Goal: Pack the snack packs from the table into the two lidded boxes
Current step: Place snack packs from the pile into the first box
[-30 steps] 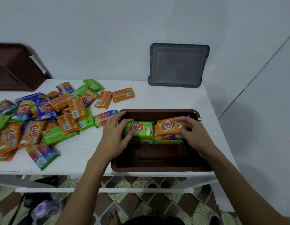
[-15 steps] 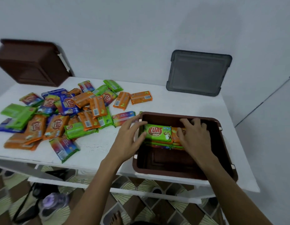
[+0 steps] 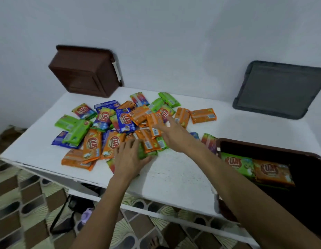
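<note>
table (image 3: 174,177): white top, wall along its back edge, front edge facing the person.
open box (image 3: 263,146): brown, at the table's front right corner, hanging slightly past the front edge; cut off by the right of the frame.
second box (image 3: 84,71): brown, back left corner, tipped on its side against the wall with its base facing the camera and a white latch on its right side.
lid (image 3: 280,88): grey, back right corner, stood on edge and leaning on the wall, well apart from both boxes.
snack pack pile (image 3: 106,123): orange, green, blue and multicolour packs, loose and overlapping, covering the left and middle of the table from the front edge almost to the second box. A few strays lie just beside the open box's left wall.
right hand (image 3: 174,135): crosses from the box side and sits palm down over orange packs mid-pile. Fingers are spread wide and blurred; nothing held.
left hand (image 3: 129,157): palm down at the pile's front edge, fingers straight and laid on the packs, thumb out beside a green pack (image 3: 145,152). No closed grip visible.
packed packs: a green one (image 3: 237,163) and an orange one (image 3: 272,173) lie side by side, touching, face up in the open box on top of others.
under table: patterned floor tiles (image 3: 21,203) and a dark bag with a strap (image 3: 64,225).
</note>
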`<state>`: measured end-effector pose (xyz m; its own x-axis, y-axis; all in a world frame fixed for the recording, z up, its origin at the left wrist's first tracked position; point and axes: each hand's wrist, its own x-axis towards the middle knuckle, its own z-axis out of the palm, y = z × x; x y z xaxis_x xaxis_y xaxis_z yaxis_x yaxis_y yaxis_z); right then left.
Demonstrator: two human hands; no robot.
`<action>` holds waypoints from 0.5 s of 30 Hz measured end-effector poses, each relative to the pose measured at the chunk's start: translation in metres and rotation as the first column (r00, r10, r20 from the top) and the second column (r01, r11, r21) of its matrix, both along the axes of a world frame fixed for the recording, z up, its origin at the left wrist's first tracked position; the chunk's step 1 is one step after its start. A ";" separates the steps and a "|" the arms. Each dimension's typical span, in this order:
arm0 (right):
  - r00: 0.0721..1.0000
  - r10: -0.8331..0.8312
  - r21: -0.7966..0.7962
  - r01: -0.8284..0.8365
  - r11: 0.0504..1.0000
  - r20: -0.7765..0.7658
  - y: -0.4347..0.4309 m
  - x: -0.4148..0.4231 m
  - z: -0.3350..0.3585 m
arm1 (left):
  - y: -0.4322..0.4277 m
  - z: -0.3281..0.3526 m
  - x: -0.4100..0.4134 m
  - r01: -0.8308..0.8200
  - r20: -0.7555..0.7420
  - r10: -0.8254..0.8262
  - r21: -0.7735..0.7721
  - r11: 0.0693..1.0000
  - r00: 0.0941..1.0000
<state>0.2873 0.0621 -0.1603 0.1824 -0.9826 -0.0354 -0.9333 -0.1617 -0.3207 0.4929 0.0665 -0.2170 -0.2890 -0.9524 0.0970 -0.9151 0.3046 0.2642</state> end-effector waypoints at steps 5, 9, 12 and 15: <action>0.987 0.059 0.185 -0.031 0.982 -0.149 -0.038 0.016 -0.026 | -0.022 -0.014 0.031 0.093 0.023 -0.093 0.005 0.996 0.995; 0.990 0.030 0.186 -0.004 0.983 -0.134 -0.041 0.018 -0.043 | -0.032 -0.016 0.044 0.184 0.017 -0.185 0.036 0.982 0.983; 0.998 -0.008 0.095 0.014 0.995 -0.058 -0.041 0.021 -0.046 | -0.037 -0.016 0.050 0.215 -0.035 -0.213 0.085 0.973 0.976; 1.000 -0.004 -0.007 0.004 1.000 0.002 -0.038 0.019 -0.043 | -0.036 -0.011 0.052 0.244 -0.165 -0.232 0.054 0.968 0.959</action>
<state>0.3062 0.0240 -0.2037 0.1789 -0.9835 -0.0281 -0.9332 -0.1606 -0.3215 0.5454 0.0306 -0.2276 -0.4947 -0.8643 0.0915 -0.7641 0.4826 0.4281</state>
